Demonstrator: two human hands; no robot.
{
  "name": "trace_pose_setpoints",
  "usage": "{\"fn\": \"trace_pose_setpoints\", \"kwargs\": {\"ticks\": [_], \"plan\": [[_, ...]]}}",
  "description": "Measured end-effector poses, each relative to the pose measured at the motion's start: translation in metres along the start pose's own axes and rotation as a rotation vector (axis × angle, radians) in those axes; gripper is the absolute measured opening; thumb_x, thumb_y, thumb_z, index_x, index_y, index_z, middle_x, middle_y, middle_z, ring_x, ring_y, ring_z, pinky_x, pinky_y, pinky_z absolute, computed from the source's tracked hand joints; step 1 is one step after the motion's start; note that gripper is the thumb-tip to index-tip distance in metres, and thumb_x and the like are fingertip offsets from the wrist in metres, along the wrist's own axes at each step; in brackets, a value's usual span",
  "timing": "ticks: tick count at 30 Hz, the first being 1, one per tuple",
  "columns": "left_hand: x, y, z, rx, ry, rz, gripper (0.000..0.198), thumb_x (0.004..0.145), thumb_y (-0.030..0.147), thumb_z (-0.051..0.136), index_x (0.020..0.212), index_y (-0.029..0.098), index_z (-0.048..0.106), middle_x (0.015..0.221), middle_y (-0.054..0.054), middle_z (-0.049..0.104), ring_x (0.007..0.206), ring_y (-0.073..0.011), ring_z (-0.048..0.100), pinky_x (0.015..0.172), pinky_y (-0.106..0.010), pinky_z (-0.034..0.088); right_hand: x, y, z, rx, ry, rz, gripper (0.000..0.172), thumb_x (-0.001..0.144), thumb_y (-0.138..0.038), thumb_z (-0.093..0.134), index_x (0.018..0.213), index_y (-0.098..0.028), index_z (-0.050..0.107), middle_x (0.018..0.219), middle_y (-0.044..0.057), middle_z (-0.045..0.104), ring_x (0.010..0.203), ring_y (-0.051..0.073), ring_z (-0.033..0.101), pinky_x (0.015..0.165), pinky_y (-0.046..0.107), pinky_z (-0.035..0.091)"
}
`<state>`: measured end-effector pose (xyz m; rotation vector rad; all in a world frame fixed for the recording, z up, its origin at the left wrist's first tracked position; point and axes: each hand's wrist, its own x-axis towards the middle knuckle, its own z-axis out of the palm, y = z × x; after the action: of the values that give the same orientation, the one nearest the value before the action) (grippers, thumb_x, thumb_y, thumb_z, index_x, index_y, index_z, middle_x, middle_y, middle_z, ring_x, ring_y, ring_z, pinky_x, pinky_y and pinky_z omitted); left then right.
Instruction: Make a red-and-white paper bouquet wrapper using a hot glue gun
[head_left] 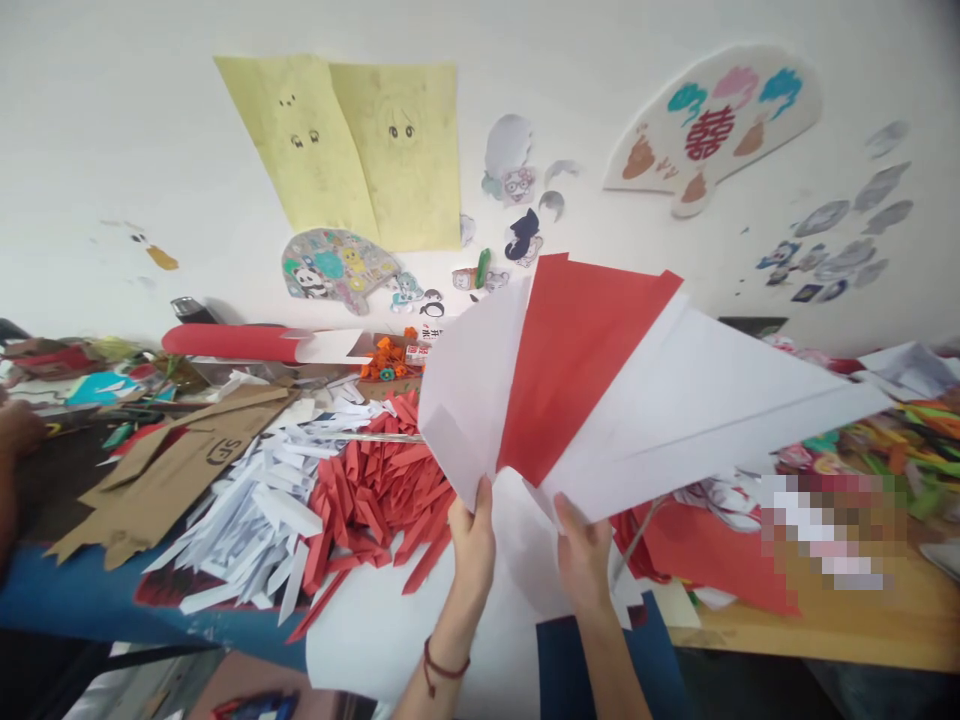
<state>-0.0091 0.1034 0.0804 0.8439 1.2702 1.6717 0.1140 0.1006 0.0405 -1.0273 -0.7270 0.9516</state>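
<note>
A large folded paper piece, with a red panel [577,360] between white panels [675,400], is held up over the table. My left hand [474,545] is closed on the bottom edge of its left white panel. My right hand [583,560] grips the lower edge of the right white panel. The panels spread upward like a fan, and the right one tapers to a point. Below and behind my hands lies a white sheet [420,640]. A red cord bracelet circles my left wrist.
Left of my hands are piles of folded red strips [382,480] and white strips [262,500]. Brown cardboard [172,480] lies further left, near another person's hand [19,425]. A red roll [232,342] rests against the wall. Red paper [720,550] is at the right.
</note>
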Motion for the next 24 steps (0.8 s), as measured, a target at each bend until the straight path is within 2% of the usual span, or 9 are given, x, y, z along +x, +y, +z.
{"fn": "trace_pose_setpoints", "kwargs": {"ticks": [3, 5, 7, 11, 15, 18, 20, 22, 24], "plan": [[0.002, 0.009, -0.011, -0.021, 0.030, -0.010, 0.043, 0.086, 0.047, 0.071, 0.114, 0.014, 0.073, 0.113, -0.013, 0.077, 0.118, -0.0307, 0.067, 0.102, -0.039, 0.052, 0.007, 0.000, -0.019, -0.020, 0.093, 0.060, 0.051, 0.076, -0.045, 0.080, 0.119, -0.019, 0.070, 0.118, 0.013, 0.074, 0.114, 0.033, 0.068, 0.093, 0.048, 0.059], [0.002, 0.012, -0.018, -0.062, 0.018, -0.038, 0.046, 0.084, 0.044, 0.074, 0.119, 0.013, 0.072, 0.118, -0.014, 0.075, 0.118, -0.0310, 0.068, 0.102, -0.040, 0.052, 0.011, -0.002, -0.030, -0.026, 0.093, 0.099, 0.048, 0.073, -0.046, 0.083, 0.111, -0.020, 0.073, 0.109, 0.012, 0.077, 0.108, 0.033, 0.071, 0.086, 0.047, 0.061], [0.000, 0.013, -0.024, -0.135, -0.035, -0.101, 0.048, 0.083, 0.042, 0.076, 0.121, 0.012, 0.071, 0.119, -0.015, 0.075, 0.113, -0.0311, 0.070, 0.098, -0.041, 0.054, 0.013, -0.005, -0.036, 0.037, 0.065, 0.152, 0.049, 0.072, -0.046, 0.084, 0.113, -0.022, 0.072, 0.104, 0.010, 0.078, 0.105, 0.032, 0.073, 0.085, 0.048, 0.061], [-0.006, 0.011, -0.028, -0.223, -0.072, -0.176, 0.052, 0.082, 0.040, 0.078, 0.126, 0.013, 0.069, 0.122, -0.016, 0.074, 0.112, -0.0313, 0.071, 0.097, -0.042, 0.055, 0.010, -0.007, -0.032, 0.150, 0.015, 0.274, 0.053, 0.073, -0.047, 0.082, 0.120, -0.025, 0.070, 0.103, 0.008, 0.079, 0.101, 0.031, 0.074, 0.087, 0.049, 0.061], [-0.011, 0.007, -0.033, -0.216, -0.056, -0.233, 0.057, 0.079, 0.041, 0.079, 0.128, 0.014, 0.069, 0.122, -0.016, 0.074, 0.116, -0.0326, 0.069, 0.100, -0.044, 0.054, 0.008, -0.006, -0.029, 0.110, 0.071, 0.305, 0.058, 0.067, -0.048, 0.086, 0.117, -0.023, 0.072, 0.103, 0.009, 0.079, 0.099, 0.033, 0.075, 0.083, 0.050, 0.063], [-0.015, 0.004, -0.044, -0.124, -0.073, -0.241, 0.057, 0.081, 0.043, 0.077, 0.130, 0.016, 0.067, 0.125, -0.015, 0.073, 0.123, -0.0317, 0.066, 0.105, -0.044, 0.050, 0.004, -0.005, -0.037, 0.053, 0.115, 0.283, 0.060, 0.065, -0.047, 0.087, 0.118, -0.023, 0.071, 0.101, 0.008, 0.079, 0.096, 0.033, 0.075, 0.083, 0.049, 0.063], [-0.021, 0.003, -0.055, 0.005, -0.128, -0.201, 0.056, 0.085, 0.047, 0.072, 0.131, 0.016, 0.066, 0.127, -0.014, 0.072, 0.124, -0.0305, 0.064, 0.106, -0.043, 0.049, -0.003, -0.003, -0.047, 0.014, 0.127, 0.262, 0.061, 0.067, -0.045, 0.086, 0.121, -0.023, 0.070, 0.105, 0.008, 0.078, 0.099, 0.031, 0.074, 0.087, 0.048, 0.061], [-0.031, 0.004, -0.070, 0.171, -0.189, -0.123, 0.056, 0.089, 0.049, 0.066, 0.135, 0.017, 0.061, 0.125, -0.014, 0.073, 0.118, -0.0282, 0.068, 0.099, -0.040, 0.054, -0.012, 0.000, -0.057, -0.051, 0.142, 0.239, 0.062, 0.070, -0.045, 0.085, 0.124, -0.021, 0.068, 0.112, 0.009, 0.077, 0.105, 0.030, 0.072, 0.092, 0.046, 0.058], [-0.046, 0.004, -0.093, 0.371, -0.148, -0.020, 0.054, 0.093, 0.047, 0.061, 0.139, 0.019, 0.056, 0.119, -0.011, 0.075, 0.101, -0.0242, 0.073, 0.085, -0.035, 0.057, -0.020, 0.006, -0.066, -0.139, 0.164, 0.236, 0.061, 0.070, -0.045, 0.085, 0.123, -0.019, 0.068, 0.118, 0.010, 0.075, 0.109, 0.029, 0.070, 0.095, 0.044, 0.056]]}}
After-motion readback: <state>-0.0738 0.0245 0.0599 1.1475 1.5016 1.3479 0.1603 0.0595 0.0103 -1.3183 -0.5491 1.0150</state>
